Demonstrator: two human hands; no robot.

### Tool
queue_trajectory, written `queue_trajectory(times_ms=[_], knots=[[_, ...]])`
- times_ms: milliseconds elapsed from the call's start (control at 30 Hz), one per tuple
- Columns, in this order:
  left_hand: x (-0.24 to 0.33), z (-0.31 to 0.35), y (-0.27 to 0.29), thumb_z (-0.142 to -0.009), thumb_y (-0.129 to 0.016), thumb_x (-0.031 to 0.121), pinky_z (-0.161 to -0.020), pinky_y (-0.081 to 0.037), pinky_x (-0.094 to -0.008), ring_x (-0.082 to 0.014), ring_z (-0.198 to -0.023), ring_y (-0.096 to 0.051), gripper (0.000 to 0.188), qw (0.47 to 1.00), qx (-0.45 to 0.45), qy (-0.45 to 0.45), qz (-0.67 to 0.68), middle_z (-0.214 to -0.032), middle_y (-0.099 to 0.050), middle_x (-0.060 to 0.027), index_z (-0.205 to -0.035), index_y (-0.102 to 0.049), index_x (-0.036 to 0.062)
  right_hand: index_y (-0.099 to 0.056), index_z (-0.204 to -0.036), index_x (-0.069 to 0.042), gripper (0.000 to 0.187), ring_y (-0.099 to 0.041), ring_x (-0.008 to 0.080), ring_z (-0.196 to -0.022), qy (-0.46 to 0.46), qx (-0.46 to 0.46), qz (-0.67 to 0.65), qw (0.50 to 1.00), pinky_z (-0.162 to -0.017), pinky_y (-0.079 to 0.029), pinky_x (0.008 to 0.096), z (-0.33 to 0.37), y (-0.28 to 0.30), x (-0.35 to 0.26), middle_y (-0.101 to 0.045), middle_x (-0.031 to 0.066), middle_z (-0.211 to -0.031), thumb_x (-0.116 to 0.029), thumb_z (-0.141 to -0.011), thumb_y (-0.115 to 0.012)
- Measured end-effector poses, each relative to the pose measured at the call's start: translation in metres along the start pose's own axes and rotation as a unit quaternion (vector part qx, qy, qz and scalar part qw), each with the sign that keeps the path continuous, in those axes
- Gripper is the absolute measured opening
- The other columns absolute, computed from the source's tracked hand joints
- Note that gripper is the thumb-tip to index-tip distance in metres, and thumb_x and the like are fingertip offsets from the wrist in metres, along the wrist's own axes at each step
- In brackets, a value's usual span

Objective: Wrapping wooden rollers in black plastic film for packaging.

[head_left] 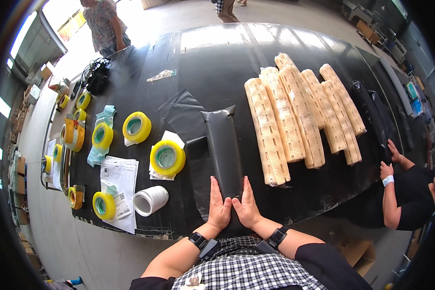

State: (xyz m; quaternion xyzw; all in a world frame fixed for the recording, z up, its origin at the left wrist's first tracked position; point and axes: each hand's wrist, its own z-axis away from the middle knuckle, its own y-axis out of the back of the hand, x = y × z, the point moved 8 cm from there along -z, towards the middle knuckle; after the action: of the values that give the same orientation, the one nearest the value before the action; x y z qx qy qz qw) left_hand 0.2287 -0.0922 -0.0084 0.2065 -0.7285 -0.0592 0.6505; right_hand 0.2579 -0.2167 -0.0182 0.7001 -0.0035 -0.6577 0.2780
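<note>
A long parcel wrapped in black plastic (222, 150) lies on the black table in front of me, its far end folded flat. My left hand (219, 207) rests along the left side of its near end, fingers straight. On the opposite side my right hand (247, 205) lies the same way, fingers stretched out. The two thumbs come close together over the near end. Loose black plastic (181, 111) spreads to the left of the parcel. Right of it are several beige patterned rolls (267, 135) in clear wrap, lying side by side.
Yellow tape rolls (167, 157) stand on the left of the table (208, 63), with printed papers (117, 171) and a white roll (151, 200). Black cables (95, 75) lie at the far left. At right a co-worker's hands (387, 171) touch black plastic (374, 108). Another person (105, 26) stands beyond.
</note>
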Motion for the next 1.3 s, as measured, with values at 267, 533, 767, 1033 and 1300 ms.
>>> queue_trajectory(times_ms=[267, 533, 767, 1033, 1300], knots=[[0.003, -0.002, -0.005, -0.104, -0.046, 0.042, -0.123, -0.018, -0.0453, -0.0453, -0.151, -0.018, 0.079, 1.000, -0.003, -0.007, -0.030, -0.163, -0.013, -0.0305, -0.156, -0.013, -0.0085, -0.003, -0.158, 0.005, 0.090, -0.019, 0.0435, -0.150, 0.005, 0.032, 0.025, 0.999, -0.123, -0.018, 0.0447, 0.002, 0.007, 0.001, -0.014, 0.0310, -0.162, -0.046, -0.101, -0.052], [-0.011, 0.005, -0.001, -0.105, -0.038, 0.055, -0.122, -0.019, -0.0433, -0.0399, -0.151, -0.022, 0.084, 1.000, 0.016, 0.009, -0.023, -0.163, -0.019, -0.0268, -0.157, -0.013, -0.0062, -0.004, -0.158, 0.005, 0.089, -0.019, 0.0425, -0.151, 0.023, 0.064, 0.029, 0.997, -0.124, -0.019, 0.0428, 0.001, -0.010, 0.011, -0.015, 0.0312, -0.162, -0.043, -0.101, -0.054], [-0.009, 0.003, -0.005, -0.106, -0.037, 0.049, -0.123, -0.017, -0.0443, -0.0408, -0.151, -0.020, 0.079, 0.999, 0.005, -0.020, -0.039, -0.164, -0.017, -0.0270, -0.158, -0.013, -0.0060, -0.001, -0.158, 0.003, 0.090, -0.019, 0.0414, -0.151, -0.011, 0.052, 0.040, 0.998, -0.124, -0.019, 0.0431, 0.002, -0.004, 0.010, -0.015, 0.0307, -0.162, -0.049, -0.103, -0.049], [0.002, -0.008, 0.073, -0.091, -0.067, 0.022, -0.115, -0.028, -0.0514, -0.0430, -0.136, -0.036, 0.070, 0.951, 0.144, 0.030, -0.271, -0.147, -0.039, -0.0265, -0.148, -0.036, -0.0041, -0.007, -0.155, 0.009, 0.129, -0.031, 0.0465, -0.142, -0.174, -0.044, 0.175, 0.968, -0.118, -0.031, 0.0491, 0.016, 0.006, -0.020, -0.026, 0.0326, -0.155, -0.072, -0.077, -0.071], [-0.038, -0.035, 0.066, -0.079, -0.079, 0.010, -0.087, -0.050, -0.0457, -0.0363, -0.095, -0.063, 0.090, 0.952, 0.027, 0.175, -0.248, -0.102, -0.063, -0.0160, -0.152, -0.028, -0.0014, -0.038, -0.142, 0.008, 0.104, -0.056, 0.0308, -0.127, -0.173, -0.002, -0.047, 0.984, -0.110, -0.043, 0.0391, 0.002, 0.021, -0.013, -0.057, 0.0225, -0.133, -0.035, -0.063, -0.091]])
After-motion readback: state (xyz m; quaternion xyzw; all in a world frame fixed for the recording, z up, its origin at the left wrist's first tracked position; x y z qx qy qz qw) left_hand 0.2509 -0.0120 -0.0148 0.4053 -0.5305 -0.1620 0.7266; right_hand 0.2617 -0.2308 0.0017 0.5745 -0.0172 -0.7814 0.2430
